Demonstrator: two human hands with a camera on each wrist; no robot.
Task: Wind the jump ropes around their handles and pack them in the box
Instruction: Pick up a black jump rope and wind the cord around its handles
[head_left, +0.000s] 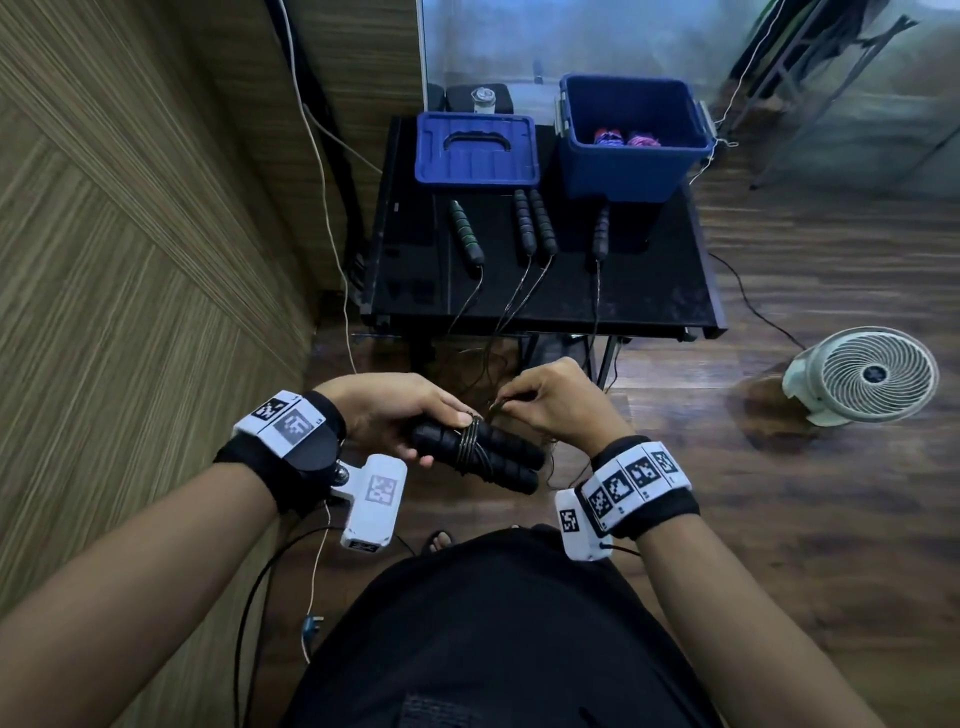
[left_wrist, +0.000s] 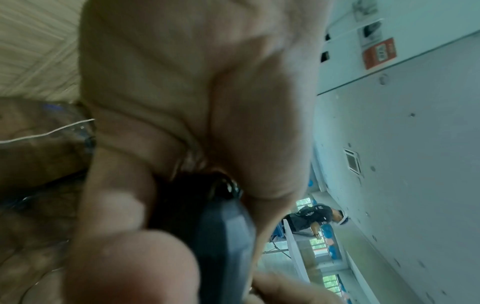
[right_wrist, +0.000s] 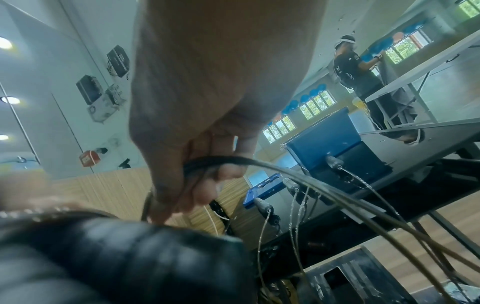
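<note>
head / left hand (head_left: 387, 410): grips a pair of black handles (head_left: 480, 454) side by side, fingers over the top, thumb underneath
head / handles axis: long axis runs from upper left to lower right, free ends toward the right wrist; near ends hidden in the palm
head / cord (head_left: 470, 447): several turns wrapped crosswise round the middle of both handles
head / right hand (head_left: 558, 402): fingertips pinch the loose cord just beside the wrap; the cord past the pinch is thin and hard to follow against the floor
head / surface (head_left: 649, 280): black, holds four more handles: green one (head_left: 466, 232), a black pair (head_left: 535, 221), a single one (head_left: 601, 232); all lie lengthwise away from the person, cords trailing off the near edge, lower runs lost in shadow
head / box (head_left: 631, 140): blue, open, far right on the surface; red and pink bundles inside, only partly visible
head / lid (head_left: 475, 150): blue, flat, left of the box
head / fan (head_left: 865, 375): white, on the floor to the right
left wrist: palm fills the frame, blurred; dark handle end (left_wrist: 223, 232) wedged between thumb and fingers, rest cut off
right wrist: fingers curled on a dark cord loop (right_wrist: 221, 159); blurred black handle (right_wrist: 124, 257) across the bottom; box (right_wrist: 324, 139) and cords hanging from the surface behind; far person out of focus
</note>
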